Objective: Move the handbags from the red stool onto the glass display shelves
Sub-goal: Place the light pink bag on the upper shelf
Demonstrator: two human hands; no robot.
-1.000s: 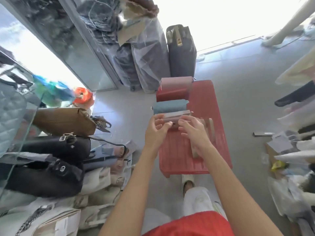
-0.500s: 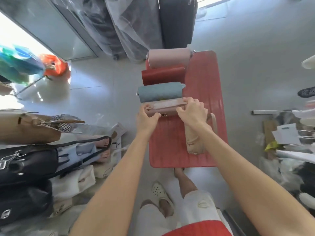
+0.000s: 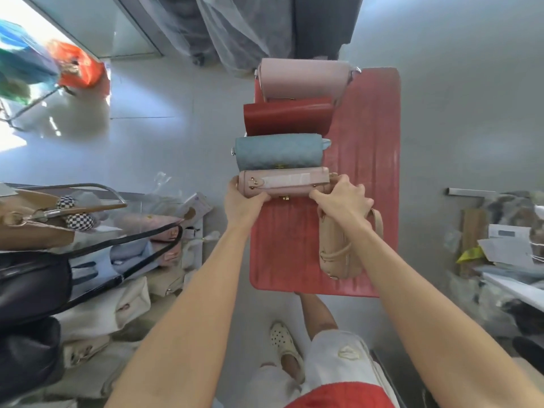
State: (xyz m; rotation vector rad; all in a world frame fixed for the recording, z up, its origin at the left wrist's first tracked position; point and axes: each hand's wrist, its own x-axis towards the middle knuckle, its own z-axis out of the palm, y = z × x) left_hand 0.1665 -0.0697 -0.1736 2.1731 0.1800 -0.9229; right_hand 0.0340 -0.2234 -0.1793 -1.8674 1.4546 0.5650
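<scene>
A red stool stands on the floor ahead of me. A row of handbags stands upright on its left side: a pale pink one farthest, then a dark red one, a quilted blue one, and nearest a small pink handbag with gold fittings. My left hand grips that small pink handbag's left end and my right hand grips its right end. A beige handbag lies flat on the stool under my right wrist. The glass display shelves are at my left.
The glass shelves hold a tan bag, black bags and cream bags. Plastic-wrapped bags lean against the far wall. Packaging and papers pile up at the right. My feet stand just before the stool.
My view has tilted down toward the stool. Both hands went from reaching at the small pink handbag to closing on its two ends; the bag stays in the row.
</scene>
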